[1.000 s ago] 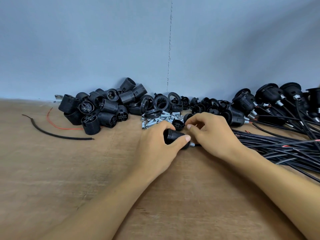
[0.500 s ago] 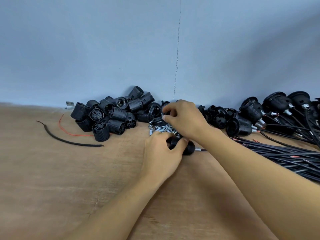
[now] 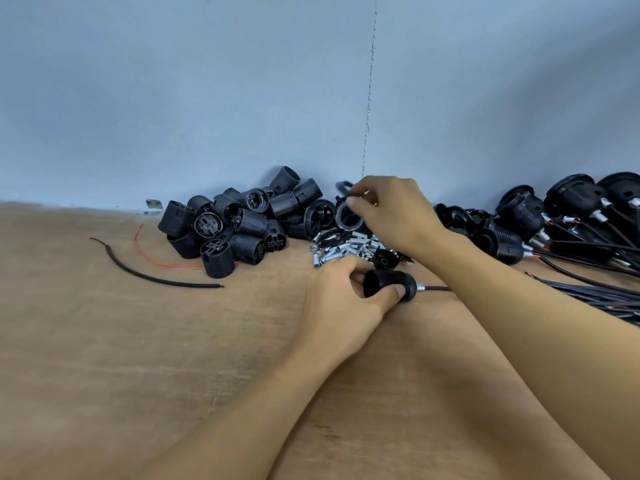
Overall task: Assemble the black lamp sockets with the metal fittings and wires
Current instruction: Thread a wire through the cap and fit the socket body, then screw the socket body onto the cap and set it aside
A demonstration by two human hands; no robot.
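Now happening: the person is fetching 1 ring [image 3: 343,221] for the socket [image 3: 384,282] that is waiting under the left hand [image 3: 341,306].
Left hand: it is gripping the socket, with the thumb pressing on the near side and the fingers curling over the far side, pinning it to the desk [image 3: 173,341].
Socket: it is lying on its side a short way in from the far edge of the desk. Its long axis is running left to right, with the wide end pointing left toward the palm.
Right end: a metal fitting [image 3: 420,288] and a wire [image 3: 439,289] are sticking out of it, heading toward the right edge.
Right hand [image 3: 398,213]: it is reaching over the socket to the far edge. The thumb and forefinger are pinching the ring's rim, while the other fingers are curling and partly blurring.
Key relation: the ring is sitting beyond the socket and slightly left of it, and the right hand is the nearer of the 2 hands. I am judging that the ring needs bringing back toward the near edge and turning until its hole is lining up with the socket's left-right axis.
Around: a heap of sockets [image 3: 239,226] is lying along the far edge to the left, and loose fittings [image 3: 343,251] are lying between the 2 hands. Finished sockets [image 3: 519,216] and a bundle of wires [image 3: 595,296] are filling the far right corner.
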